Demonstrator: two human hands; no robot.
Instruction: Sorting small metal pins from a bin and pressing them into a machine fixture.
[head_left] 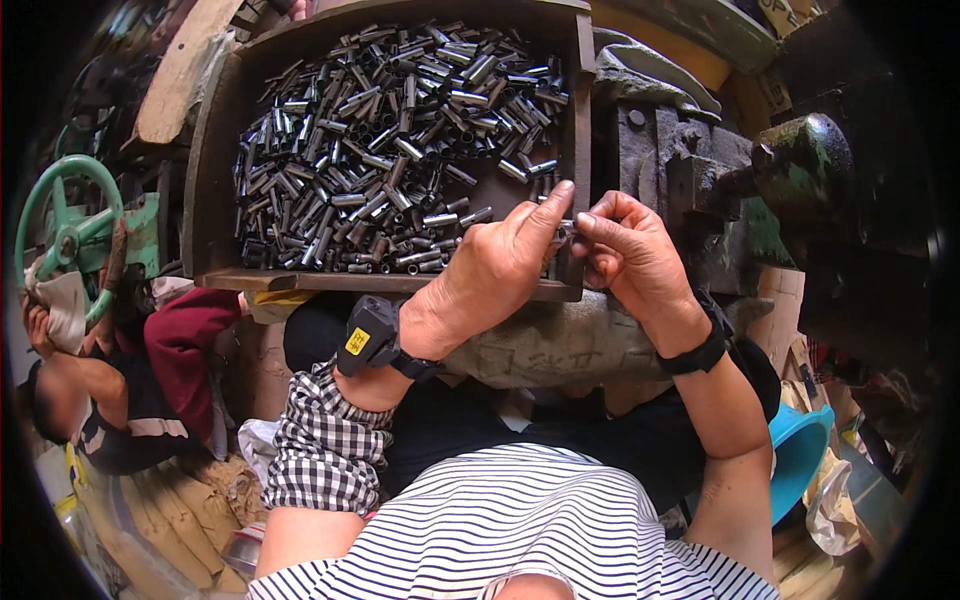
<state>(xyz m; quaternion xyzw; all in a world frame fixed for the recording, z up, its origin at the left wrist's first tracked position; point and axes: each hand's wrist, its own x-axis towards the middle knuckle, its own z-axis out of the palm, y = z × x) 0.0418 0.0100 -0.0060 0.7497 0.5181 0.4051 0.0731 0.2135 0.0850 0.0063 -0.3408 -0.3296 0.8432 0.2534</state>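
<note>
A wooden tray (400, 283) holds a heap of short shiny metal tubes (370, 150). Over its near right corner, my left hand (495, 255) has the index finger stretched out. Its other fingers curl underneath, mostly hidden from view. Beside it, just past the tray's right wall, my right hand (640, 255) pinches thumb and fingers together. A small shiny piece, seemingly one of the metal tubes, shows between the two hands at the right fingertips. Most of that piece is covered by the fingers.
Right of the tray stands a dark, greasy machine (690, 170) with a worn green cylindrical part (805, 160). A grey cloth (650, 70) lies behind it. At far left a person (110, 400) sits near a green handwheel (65, 235). A blue basin (800, 455) stands low on the right.
</note>
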